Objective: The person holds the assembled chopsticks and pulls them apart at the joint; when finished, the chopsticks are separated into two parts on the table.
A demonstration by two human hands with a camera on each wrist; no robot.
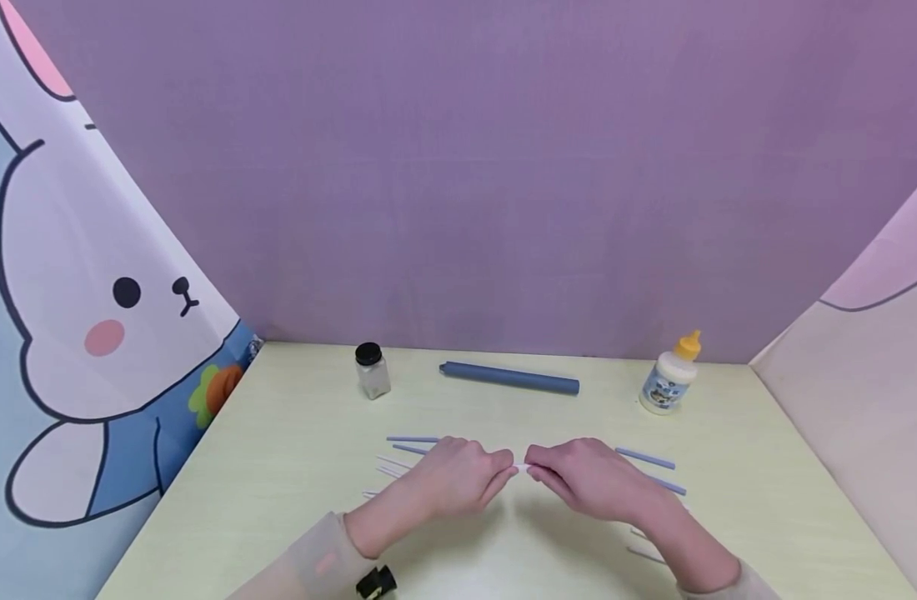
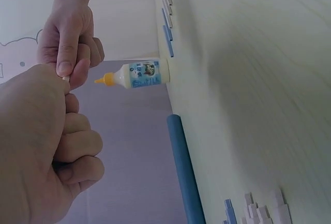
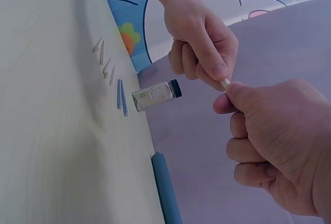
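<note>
Between my two hands is a thin white stick (image 1: pixel 522 468), mostly hidden by fingers and thumbs. My left hand (image 1: pixel 462 475) pinches one end between thumb and curled forefinger, while my right hand (image 1: pixel 589 479) pinches the other end the same way. Only a short white bit shows in the gap, seen also as a pale tip (image 3: pixel 225 83) in the right wrist view. Both hands are raised over the table, casting shadows on it. Beyond my left hand lie thin blue sticks (image 1: pixel 412 439) and several white sticks (image 3: pixel 102 53). Other blue sticks (image 1: pixel 646 458) lie beside my right hand.
A dark blue roll (image 1: pixel 511 378) lies toward the back of the pale table (image 1: pixel 278 467). Left of it stands a small clear jar (image 1: pixel 374 379) with a black lid. A white glue bottle (image 1: pixel 664 383) with a yellow nozzle stands at the back right. Purple cloth (image 1: pixel 503 183) hangs behind.
</note>
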